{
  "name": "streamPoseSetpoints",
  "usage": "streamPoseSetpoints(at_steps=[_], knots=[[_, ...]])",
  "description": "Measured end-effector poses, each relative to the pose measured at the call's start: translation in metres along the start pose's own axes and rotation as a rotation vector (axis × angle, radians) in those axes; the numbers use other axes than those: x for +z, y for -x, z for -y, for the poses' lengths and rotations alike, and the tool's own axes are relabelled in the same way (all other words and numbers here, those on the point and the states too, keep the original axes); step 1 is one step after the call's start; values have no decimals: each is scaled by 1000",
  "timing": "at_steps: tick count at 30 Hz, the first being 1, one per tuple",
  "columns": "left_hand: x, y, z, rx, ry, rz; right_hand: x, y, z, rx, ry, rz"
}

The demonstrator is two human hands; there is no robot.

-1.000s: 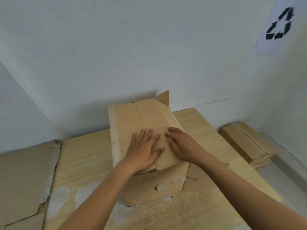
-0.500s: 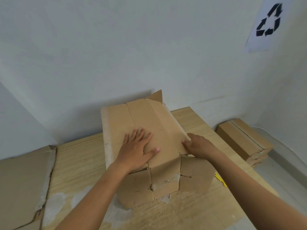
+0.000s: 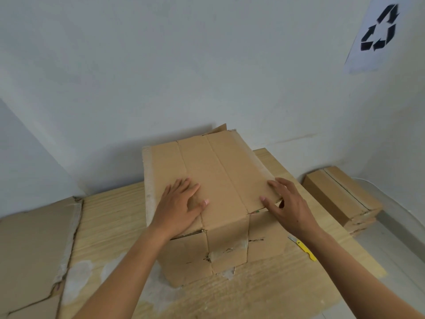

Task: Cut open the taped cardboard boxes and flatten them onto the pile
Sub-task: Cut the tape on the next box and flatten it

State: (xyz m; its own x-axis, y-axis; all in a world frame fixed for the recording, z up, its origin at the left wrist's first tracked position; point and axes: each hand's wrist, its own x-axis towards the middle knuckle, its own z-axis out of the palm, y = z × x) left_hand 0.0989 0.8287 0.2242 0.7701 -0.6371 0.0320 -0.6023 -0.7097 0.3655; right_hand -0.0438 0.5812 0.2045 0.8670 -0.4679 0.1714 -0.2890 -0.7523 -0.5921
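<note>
A brown cardboard box (image 3: 213, 171) stands in the middle of the wooden table (image 3: 110, 217), its near end flaps torn and hanging down. My left hand (image 3: 181, 203) lies flat on the box's top, fingers straight, near the front left. My right hand (image 3: 285, 201) rests over the top panel's front right corner, with thumb and fingers spread on the cardboard. A yellow utility knife (image 3: 303, 248) lies on the table to the right of the box, beside my right forearm.
Flattened cardboard (image 3: 34, 238) lies at the table's left end. A pile of flattened boxes (image 3: 340, 196) sits on the floor to the right, by the wall. A recycling sign (image 3: 379, 31) hangs on the right wall. White walls close in behind.
My right hand slid from the middle of the box top out to its right front corner. The left hand stayed flat on top. The yellow knife has come into view.
</note>
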Motion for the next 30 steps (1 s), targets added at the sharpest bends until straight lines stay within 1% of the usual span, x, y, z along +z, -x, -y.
streamPoseSetpoints(at_steps=[3,6,10,12,15,20,25,30], knots=[[-5,25,8,-81,73,-54,3,-2,0,-3,-40,-55],[-5,55,21,-162,144,-116,5,-4,2,13,-70,-56],[5,86,28,-312,379,-190,7,-7,7,31,-119,-72],[11,90,25,-328,476,-263,8,-7,9,30,-131,-91],[18,89,17,-339,548,-378,9,-7,11,42,-148,-132],[28,86,11,-385,729,-601,11,-3,12,49,-265,-196],[25,100,20,-381,755,-733,22,12,25,3,-357,-200],[14,129,48,-425,726,-768,50,24,47,-37,-416,-157]])
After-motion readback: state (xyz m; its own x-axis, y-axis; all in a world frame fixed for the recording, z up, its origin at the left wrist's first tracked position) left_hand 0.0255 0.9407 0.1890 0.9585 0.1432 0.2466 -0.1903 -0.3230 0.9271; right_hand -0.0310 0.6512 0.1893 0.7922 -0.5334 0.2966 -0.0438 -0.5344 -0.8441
